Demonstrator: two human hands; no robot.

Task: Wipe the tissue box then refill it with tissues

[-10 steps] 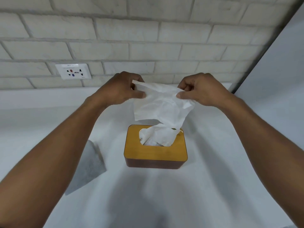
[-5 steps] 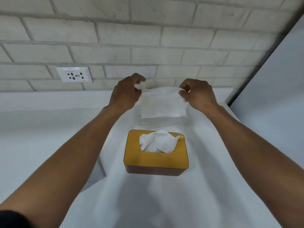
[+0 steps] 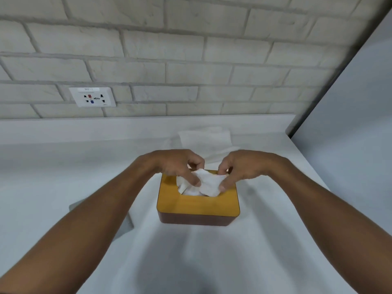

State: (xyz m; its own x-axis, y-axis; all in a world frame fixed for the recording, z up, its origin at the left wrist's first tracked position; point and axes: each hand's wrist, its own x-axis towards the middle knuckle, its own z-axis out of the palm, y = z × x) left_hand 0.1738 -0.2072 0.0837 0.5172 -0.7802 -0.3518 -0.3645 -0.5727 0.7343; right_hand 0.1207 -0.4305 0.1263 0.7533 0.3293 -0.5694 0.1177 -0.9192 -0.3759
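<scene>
A tissue box [image 3: 198,205] with a yellow-orange lid and brown sides stands on the white counter [image 3: 212,262]. A white tissue [image 3: 209,183] sticks up out of its slot. My left hand [image 3: 176,166] pinches the tissue's left side with thumb and fingers. My right hand [image 3: 239,168] pinches its right side. Both hands hover over the back of the lid. Behind the box a flat white tissue pile [image 3: 204,140] lies near the wall.
A grey cloth [image 3: 129,221] lies left of the box, partly hidden under my left forearm. A wall socket [image 3: 92,96] sits on the white brick wall. A white panel [image 3: 350,113] bounds the counter on the right.
Both hands held one tissue up, laid it on the pile behind the box, then came back and down to grip the tissue in the slot.
</scene>
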